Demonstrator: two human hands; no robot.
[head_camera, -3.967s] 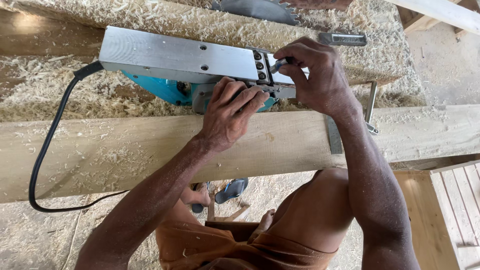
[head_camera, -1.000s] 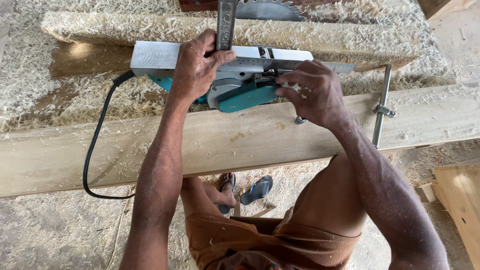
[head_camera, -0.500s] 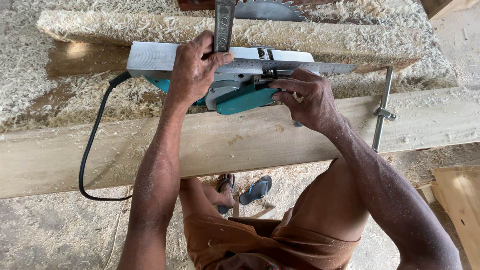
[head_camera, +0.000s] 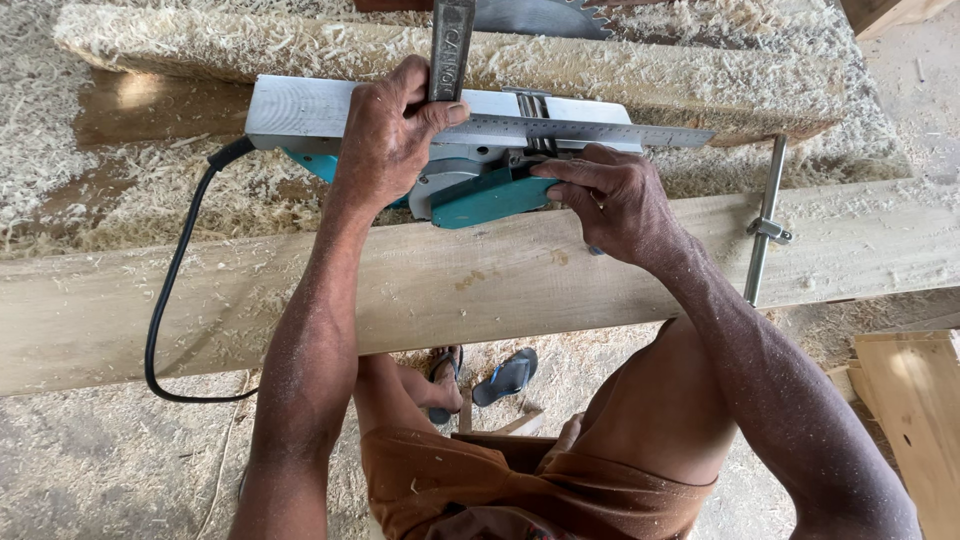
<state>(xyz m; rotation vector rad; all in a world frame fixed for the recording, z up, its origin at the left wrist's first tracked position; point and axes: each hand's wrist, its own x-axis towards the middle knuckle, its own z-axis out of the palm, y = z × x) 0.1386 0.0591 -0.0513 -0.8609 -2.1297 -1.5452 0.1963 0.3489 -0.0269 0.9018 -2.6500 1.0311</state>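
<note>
The electric planer (head_camera: 470, 170) lies upside down on the wide wooden plank (head_camera: 480, 285), with its flat grey metal sole (head_camera: 300, 108) turned up and its teal body (head_camera: 490, 198) turned toward me. A steel ruler (head_camera: 590, 130) lies flat along the sole and reaches out past its right end.

My left hand (head_camera: 385, 140) rests over the sole, near the middle of the planer. Its grip is closed around the dark metal bar (head_camera: 450, 45) that stands up from the sole, with the thumb pressing on one side. My right hand (head_camera: 615, 205) is at the right part of the planer. Its fingers (head_camera: 560, 170) touch the teal body just under the ruler, in a narrow grip, but I cannot tell if they really hold something or only press on it.

A black cable (head_camera: 170, 300) comes out from the left end of the planer, goes down over the plank and makes a loop below its edge. To the right, a thin metal rod with a small clamp (head_camera: 765, 228) lies across the plank, well apart from my hands. Behind the planer is another beam (head_camera: 300, 50), covered with wood shavings (head_camera: 60, 150), and a saw blade (head_camera: 545, 15) shows at the top edge. Under the plank I see my knees, my feet in blue sandals (head_camera: 505, 375) and the dusty floor (head_camera: 90, 460).
</note>
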